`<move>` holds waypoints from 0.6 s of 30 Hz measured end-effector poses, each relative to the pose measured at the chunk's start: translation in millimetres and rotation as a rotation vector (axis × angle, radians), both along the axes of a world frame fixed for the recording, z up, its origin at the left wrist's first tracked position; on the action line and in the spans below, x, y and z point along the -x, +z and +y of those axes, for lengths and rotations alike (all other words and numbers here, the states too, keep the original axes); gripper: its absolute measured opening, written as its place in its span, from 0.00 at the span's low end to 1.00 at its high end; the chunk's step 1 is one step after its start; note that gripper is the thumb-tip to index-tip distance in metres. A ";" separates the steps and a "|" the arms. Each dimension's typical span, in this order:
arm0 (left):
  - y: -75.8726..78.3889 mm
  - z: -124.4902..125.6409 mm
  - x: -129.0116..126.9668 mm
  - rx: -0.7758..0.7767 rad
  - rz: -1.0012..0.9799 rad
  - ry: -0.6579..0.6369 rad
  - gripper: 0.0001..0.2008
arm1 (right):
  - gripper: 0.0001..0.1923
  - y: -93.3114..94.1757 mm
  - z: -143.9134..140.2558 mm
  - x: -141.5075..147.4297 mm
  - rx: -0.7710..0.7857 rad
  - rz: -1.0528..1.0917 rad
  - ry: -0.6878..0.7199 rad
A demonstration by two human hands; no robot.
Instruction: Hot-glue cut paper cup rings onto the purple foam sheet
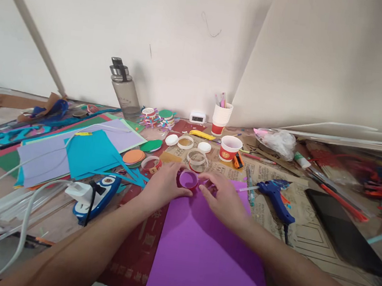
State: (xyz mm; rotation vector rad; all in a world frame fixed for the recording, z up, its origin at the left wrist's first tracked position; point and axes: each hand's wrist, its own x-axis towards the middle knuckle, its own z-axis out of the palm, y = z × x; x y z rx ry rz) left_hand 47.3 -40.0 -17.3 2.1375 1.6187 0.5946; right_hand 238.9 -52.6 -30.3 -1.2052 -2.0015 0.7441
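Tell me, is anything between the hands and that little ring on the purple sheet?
Nothing visible: the left hand and right hand already touch the red ring from either side on the purple sheet.

ring: point(188, 180) short red paper-cup ring, open end up, purple showing through its middle
ring pose: standing flat on the far edge of the purple sheet, between the two hands
ring contact: left hand point(163, 187) touches its left side, right hand point(223, 198) fingers touch its right side
purple sheet: point(205, 251) large, flat, plain purple, lying on the counter point(308, 231) and running from the ring toward the near edge
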 end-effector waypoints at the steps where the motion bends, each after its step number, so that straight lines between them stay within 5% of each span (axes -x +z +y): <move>1: -1.4 -0.7 -1.0 -0.017 -0.008 -0.004 0.25 | 0.10 -6.6 -0.3 0.1 -0.026 -0.009 0.005; 18: -14.1 -4.1 1.0 -0.116 -0.049 -0.026 0.23 | 0.21 -26.2 -3.5 3.1 -0.148 -0.087 0.053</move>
